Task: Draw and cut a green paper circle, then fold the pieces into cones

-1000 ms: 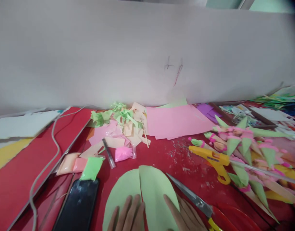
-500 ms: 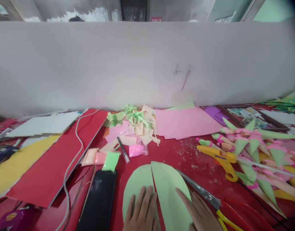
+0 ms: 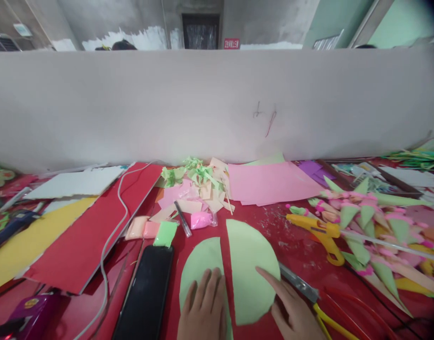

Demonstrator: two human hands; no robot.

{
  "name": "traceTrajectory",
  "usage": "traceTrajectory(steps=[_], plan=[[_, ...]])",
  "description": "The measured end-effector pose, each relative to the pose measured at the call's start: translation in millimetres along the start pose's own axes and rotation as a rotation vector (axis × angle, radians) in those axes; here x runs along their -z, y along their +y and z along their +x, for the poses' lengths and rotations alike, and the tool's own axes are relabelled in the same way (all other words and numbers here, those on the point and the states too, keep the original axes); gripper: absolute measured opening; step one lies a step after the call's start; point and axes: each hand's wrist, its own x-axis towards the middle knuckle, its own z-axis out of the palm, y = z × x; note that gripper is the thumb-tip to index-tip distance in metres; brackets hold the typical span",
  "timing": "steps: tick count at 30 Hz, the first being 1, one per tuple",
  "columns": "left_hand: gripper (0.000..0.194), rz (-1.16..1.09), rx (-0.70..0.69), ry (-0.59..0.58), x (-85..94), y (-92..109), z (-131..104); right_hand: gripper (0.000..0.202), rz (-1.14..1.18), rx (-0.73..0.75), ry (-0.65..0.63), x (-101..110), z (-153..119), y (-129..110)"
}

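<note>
Two green paper half-circles lie on the red tabletop, straight edges facing each other with a gap between. My left hand rests flat, fingers stretched out, on the left half-circle. On the right half-circle, which sits a little farther from me, the index fingertip of my right hand touches near the curved edge; its thumb is spread apart. Scissors with red and yellow handles lie beside my right hand, partly hidden by it.
A black phone lies to the left, below small clay packets. Right stands a yellow glue gun near a pile of paper cones. Pink sheets and paper scraps lie before a white partition. A red board is left.
The right half-circle has slid away from me, widening the gap to the left one. My right hand's thumb has come into view. The camera view has tilted up slightly.
</note>
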Motion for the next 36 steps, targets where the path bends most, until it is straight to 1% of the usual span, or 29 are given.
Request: traceTrajectory(steps=[2, 4, 6, 7, 9, 12, 14, 16, 18, 20, 22, 25, 27, 30, 32, 36], plan=[[0.054, -0.040, 0.000, -0.035, 8.7, -5, 4, 0.059, 0.049, 0.028, -0.026, 5, 9, -5], [0.061, -0.097, 0.010, -0.088, 20.6, -10, 9, 0.055, 0.118, 0.052, -0.062, 13, 16, -10], [0.070, -0.163, 0.026, -0.149, 34.7, -13, 17, 0.043, 0.192, 0.020, -0.068, 21, 19, -17], [0.074, -0.205, 0.013, -0.184, 41.7, -14, 22, 0.038, 0.228, -0.012, -0.059, 24, 19, -20], [0.080, -0.285, 0.007, -0.247, 53.7, -14, 31, 0.032, 0.295, -0.054, -0.047, 26, 18, -25], [0.085, -0.352, -0.041, -0.317, 63.2, -12, 38, 0.032, 0.330, -0.026, -0.075, 22, 13, -26], [0.087, -0.360, -0.067, -0.355, 64.2, -10, 35, 0.034, 0.300, 0.015, -0.057, 19, 8, -22], [0.088, -0.339, -0.053, -0.362, 63.0, -10, 26, 0.038, 0.258, 0.054, 0.019, 15, 4, -16], [0.086, -0.287, -0.033, -0.318, 61.5, -12, 14, 0.041, 0.225, 0.098, 0.103, 13, 0, -11], [0.079, -0.218, -0.043, -0.246, 60.9, -15, 3, 0.043, 0.204, 0.132, 0.156, 11, -3, -9], [0.074, -0.164, -0.058, -0.211, 60.9, -18, -7, 0.045, 0.179, 0.161, 0.146, 9, -5, -9], [0.075, -0.146, -0.047, -0.235, 59.2, -19, -14, 0.050, 0.083, 0.199, 0.057, 5, -6, -13], [0.073, -0.157, -0.033, -0.266, 55.9, -19, -15, 0.050, -0.024, 0.216, 0.004, 3, -6, -14], [0.069, -0.166, -0.026, -0.292, 49.0, -18, -13, 0.048, -0.150, 0.241, -0.003, 1, -7, -14], [0.068, -0.168, -0.027, -0.300, 44.0, -18, -9, 0.046, -0.185, 0.264, 0.047, 0, -9, -13], [0.064, -0.154, -0.009, -0.331, 36.5, -19, 2, 0.043, -0.184, 0.316, 0.209, 2, -12, -9]])
